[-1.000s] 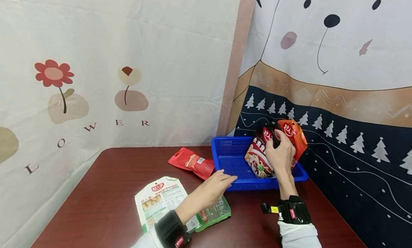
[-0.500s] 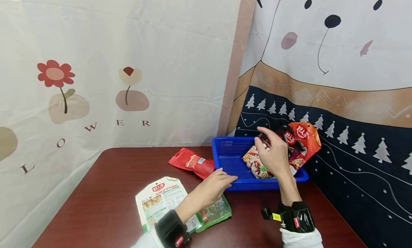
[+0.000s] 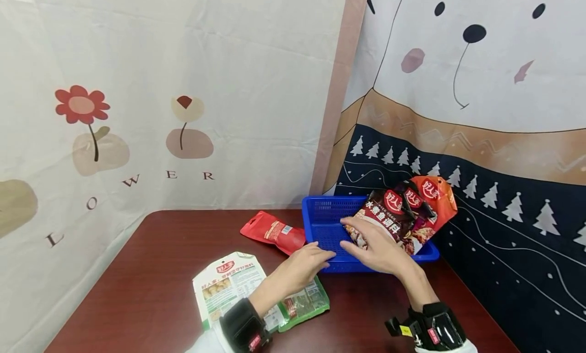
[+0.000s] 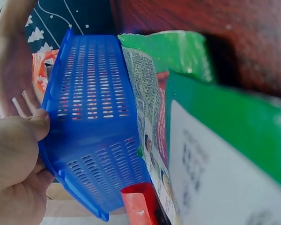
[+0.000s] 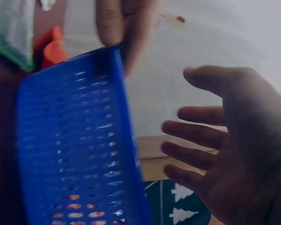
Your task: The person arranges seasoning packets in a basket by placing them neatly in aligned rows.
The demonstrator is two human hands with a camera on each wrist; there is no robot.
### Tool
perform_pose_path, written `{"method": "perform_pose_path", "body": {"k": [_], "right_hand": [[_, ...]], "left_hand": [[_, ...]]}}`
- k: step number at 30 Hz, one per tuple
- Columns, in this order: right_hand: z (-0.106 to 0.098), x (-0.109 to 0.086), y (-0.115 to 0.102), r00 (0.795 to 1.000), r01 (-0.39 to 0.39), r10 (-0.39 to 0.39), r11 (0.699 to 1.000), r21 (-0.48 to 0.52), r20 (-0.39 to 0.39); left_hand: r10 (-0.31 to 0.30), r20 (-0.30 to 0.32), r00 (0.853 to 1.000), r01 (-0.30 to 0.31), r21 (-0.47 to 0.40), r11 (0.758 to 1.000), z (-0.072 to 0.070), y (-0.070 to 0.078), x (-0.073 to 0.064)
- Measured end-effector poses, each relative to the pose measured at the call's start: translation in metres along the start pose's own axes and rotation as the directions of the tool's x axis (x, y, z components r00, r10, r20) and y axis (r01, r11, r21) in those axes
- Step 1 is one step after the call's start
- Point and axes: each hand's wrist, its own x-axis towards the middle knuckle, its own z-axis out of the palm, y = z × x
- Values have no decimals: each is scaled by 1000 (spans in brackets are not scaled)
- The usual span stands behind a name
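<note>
Clock = blue basket point(image 3: 339, 266) in head view, 12 on far side.

Pinching basket rim w/ L hand point(image 3: 299, 265) at approx 8 o'clock, near corner. Per L wrist view: thumb on rim, other fingers bent in behind, so gripping plastic edge only. Crossing L forearm over white pkt point(image 3: 233, 284) and green pkt point(image 3: 306, 304).

Holding nothing in R hand point(image 3: 377, 246): wide open, fingers near straight & fanned, thumb well apart. Hovering at approx 6 o'clock over near rim, pointing toward 9–10. Per R wrist view: air between fingertips and rim, a bit blurred. Covering lower part of front dark pkt point(image 3: 384, 218) from head cam.

Got front dark pkt inside basket, tilted, toward 3 o'clock half. Got second dark pkt point(image 3: 418, 203) just right of it, overlapping, then orange pkt point(image 3: 441, 195) behind both, leaning out past rim at approx 2 o'clock. Can't see bottoms of those last two properly.

Outside basket, on table point(image 3: 137, 271): see red pkt point(image 3: 274, 231) lying at 9, just beside basket wall, can't tell if touching. See white pkt flat at 8–9, further out. See green pkt at 7–8, next to white; can't tell overlap, hidden under L forearm.
</note>
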Motion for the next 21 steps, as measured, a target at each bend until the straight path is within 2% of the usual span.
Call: {"method": "perform_pose_path", "body": {"k": [4, 9, 14, 21], "right_hand": [[7, -7, 3, 986, -51, 54, 998, -20, 156], [19, -9, 8, 963, -58, 63, 998, -25, 263], [30, -10, 10, 952, -41, 43, 999, -14, 302], [36, -10, 11, 960, 0, 10, 999, -37, 280]], "left_hand": [[-21, -50, 999, 18, -58, 998, 0, -2, -1], [-27, -92, 995, 17, -109, 994, 1, -3, -1], [-20, -91, 996, 9, -120, 993, 0, -3, -1], [-39, -51, 998, 30, -162, 986, -5, -4, -3]]}}
